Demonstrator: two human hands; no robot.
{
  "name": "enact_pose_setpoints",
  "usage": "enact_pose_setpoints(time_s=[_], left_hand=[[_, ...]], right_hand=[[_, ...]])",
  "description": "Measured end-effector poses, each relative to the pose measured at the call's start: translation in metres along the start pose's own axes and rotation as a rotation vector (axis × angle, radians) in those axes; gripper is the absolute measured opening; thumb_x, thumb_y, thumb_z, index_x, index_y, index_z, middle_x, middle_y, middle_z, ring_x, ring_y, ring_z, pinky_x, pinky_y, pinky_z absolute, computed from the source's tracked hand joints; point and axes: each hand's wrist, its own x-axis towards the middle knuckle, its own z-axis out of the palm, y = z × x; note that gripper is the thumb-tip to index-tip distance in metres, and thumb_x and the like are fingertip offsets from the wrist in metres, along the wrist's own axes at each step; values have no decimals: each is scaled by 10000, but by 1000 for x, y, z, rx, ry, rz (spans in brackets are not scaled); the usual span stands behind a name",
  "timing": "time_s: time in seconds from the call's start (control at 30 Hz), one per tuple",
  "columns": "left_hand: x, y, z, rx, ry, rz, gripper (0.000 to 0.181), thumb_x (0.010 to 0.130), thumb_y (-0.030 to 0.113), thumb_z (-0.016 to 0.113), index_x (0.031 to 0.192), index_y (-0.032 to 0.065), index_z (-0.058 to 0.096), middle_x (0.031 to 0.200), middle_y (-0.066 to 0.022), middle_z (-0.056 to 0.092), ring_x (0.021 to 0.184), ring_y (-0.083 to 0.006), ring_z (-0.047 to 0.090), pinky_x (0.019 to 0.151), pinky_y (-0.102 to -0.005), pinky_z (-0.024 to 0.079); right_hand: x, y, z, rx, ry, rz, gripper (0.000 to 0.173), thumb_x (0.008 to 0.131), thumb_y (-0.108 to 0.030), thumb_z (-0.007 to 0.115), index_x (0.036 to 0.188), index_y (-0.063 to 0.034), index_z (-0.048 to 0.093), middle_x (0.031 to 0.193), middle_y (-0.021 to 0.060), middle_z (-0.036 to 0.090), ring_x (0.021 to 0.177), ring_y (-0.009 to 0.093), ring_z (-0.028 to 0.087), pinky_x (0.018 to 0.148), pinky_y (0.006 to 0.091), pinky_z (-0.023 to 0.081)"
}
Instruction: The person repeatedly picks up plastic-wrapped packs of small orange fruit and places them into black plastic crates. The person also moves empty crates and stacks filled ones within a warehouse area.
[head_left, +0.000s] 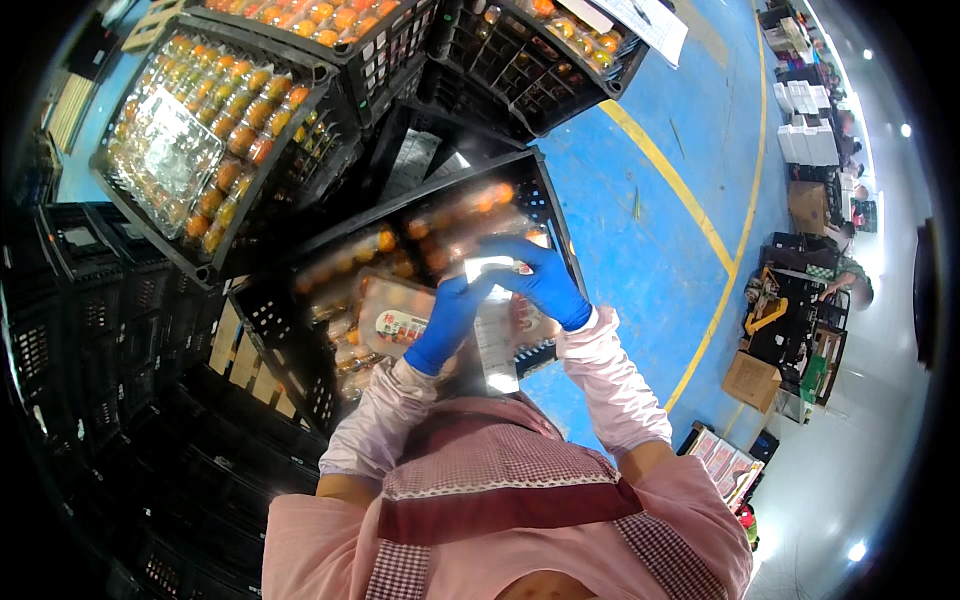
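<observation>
Both my hands wear blue gloves and meet over a black plastic crate. A strip of white labels hangs from my fingers toward my apron, its upper end folded and shiny. My left hand pinches the strip from the left side. From the right, my right hand has its thumb and fingertips at the strip's top; the exact grip is blurred. Under my hands the crate holds clear plastic packs of orange fruit. One clear pack with a printed label lies beside my left hand.
Black crates of packed fruit stand at the upper left. Another crate at the top carries paper sheets and a pen. Stacked black crates line the left. Blue floor with yellow lines lies right; people work farther off.
</observation>
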Motion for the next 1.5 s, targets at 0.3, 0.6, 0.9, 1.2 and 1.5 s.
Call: enact_pose_setpoints(time_s=[0.3, 0.6, 0.9, 1.2, 1.5], left_hand=[[32, 21, 29, 762, 31, 291, 418, 878, 249, 670, 1197, -12, 599, 1119, -179, 640, 1016, -271, 620, 875, -346, 483], [115, -2, -5, 1182, -291, -159, 619, 704, 440, 788, 1122, 3, 653, 1043, -186, 685, 952, -273, 658, 840, -363, 488], [-67, 87, -85, 486, 210, -85, 241, 804, 188, 738, 942, 31, 618, 779, 0, 599, 703, -93, 553, 607, -256, 444], [-186, 65, -216, 1441, 617, -409, 318, 880, 175, 649, 1152, 18, 599, 925, -128, 681, 820, -286, 653, 713, -385, 508], [39, 49, -64, 997, 30, 498, 389, 858, 124, 654, 1238, 58, 598, 1171, -189, 617, 1043, -310, 612, 918, -362, 468]], right_hand=[[-107, 24, -35, 580, 545, 221, 208, 945, -147, 575, 1046, 14, 659, 930, 46, 679, 834, 115, 618, 774, 251, 481], [-222, 24, -123, 83, 853, 448, 205, 875, -219, 702, 916, -18, 716, 763, 4, 675, 614, 72, 592, 515, 221, 437], [-95, 47, -67, 263, 417, 384, 234, 914, -219, 636, 966, 5, 683, 777, -34, 625, 687, 56, 528, 610, 256, 444], [64, 156, -22, -762, 310, 503, 611, 835, -642, 548, 897, -61, 727, 878, 221, 680, 856, 388, 658, 744, 452, 516], [86, 150, -24, -622, 350, 908, 557, 788, -550, 667, 999, -36, 711, 1092, 238, 648, 1051, 387, 618, 864, 442, 502]])
